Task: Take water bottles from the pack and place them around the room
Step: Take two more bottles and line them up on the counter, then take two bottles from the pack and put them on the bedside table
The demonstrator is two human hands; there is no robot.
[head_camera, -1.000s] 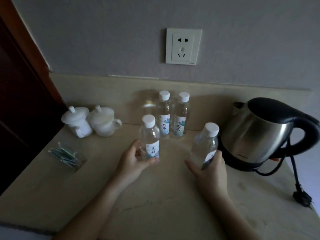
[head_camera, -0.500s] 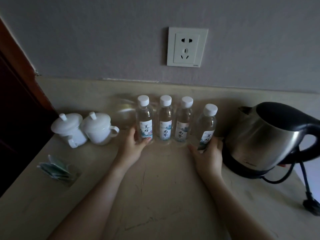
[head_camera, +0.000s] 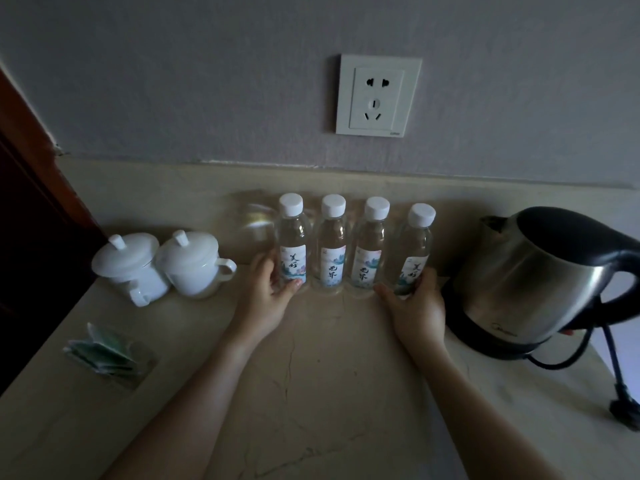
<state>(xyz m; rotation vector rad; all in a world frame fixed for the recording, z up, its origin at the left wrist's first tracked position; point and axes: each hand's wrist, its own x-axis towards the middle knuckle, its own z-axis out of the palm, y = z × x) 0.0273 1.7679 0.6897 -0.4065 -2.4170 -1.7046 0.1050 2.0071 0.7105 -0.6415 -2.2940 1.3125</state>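
Observation:
Several clear water bottles with white caps and printed labels stand in a row against the back ledge of the beige stone counter [head_camera: 311, 393]. My left hand [head_camera: 265, 299] wraps the base of the leftmost bottle [head_camera: 292, 242]. At the other end, the rightmost bottle [head_camera: 414, 247] leans slightly and my right hand [head_camera: 415, 306] grips its base. Two more bottles [head_camera: 331, 244] [head_camera: 370, 245] stand upright between them, untouched. The pack is not in view.
A steel electric kettle [head_camera: 530, 285] with black handle and cord sits right beside my right hand. Two white lidded cups [head_camera: 162, 266] stand at the left, tea packets in a clear holder [head_camera: 104, 351] nearer the front. A wall socket [head_camera: 377, 95] is above.
Both hands carried their bottles from mid-counter back to the ledge and set them at the two ends of the row. Over the last half second the hands have barely moved.

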